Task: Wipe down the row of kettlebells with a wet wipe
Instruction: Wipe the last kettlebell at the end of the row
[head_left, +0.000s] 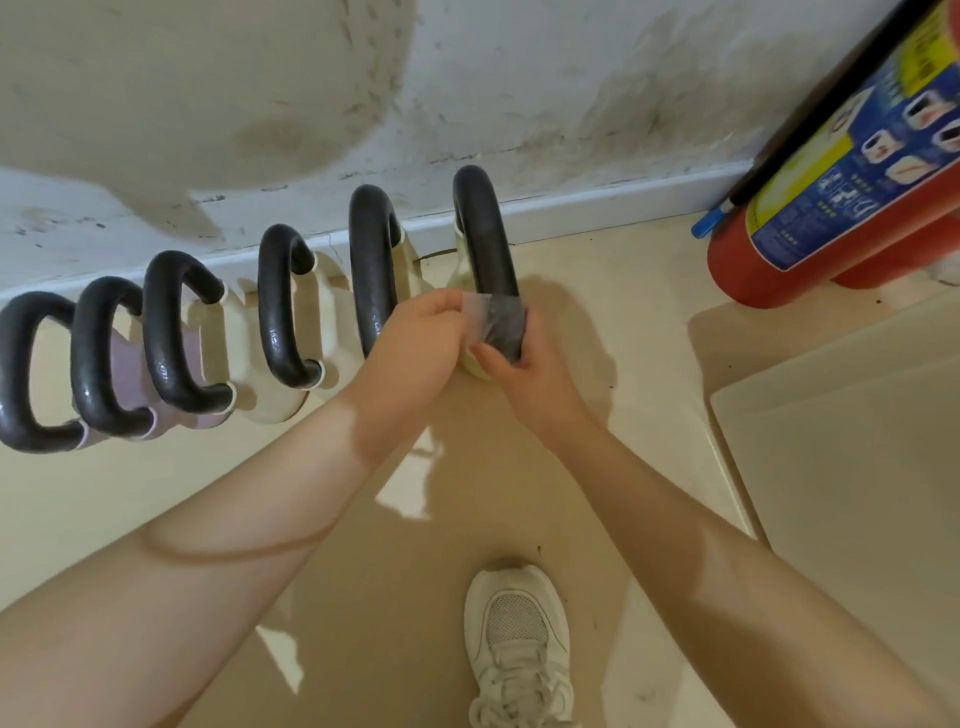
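Row of kettlebells (270, 332): six black handles visible, standing on the floor (597, 467) along the skirting board; two leftmost bodies pinkish, the others cream.

Rightmost kettlebell (485, 234): item in hand. Wet wipe (496, 317), thin and translucent, wrapped around the near part of its handle.

Left hand (415, 343): fingers pinching one edge of the wipe.

Right hand (524, 364): fingers curled round the wipe and handle from the right side.

Progress, as judged: wiping is at the right end of the row. Handle under treatment; body of this bell not yet reached. Nothing shows whether the other five are cleaned; probably they remain.

Adjacent: red fire extinguisher (810, 208) to the right, well apart.
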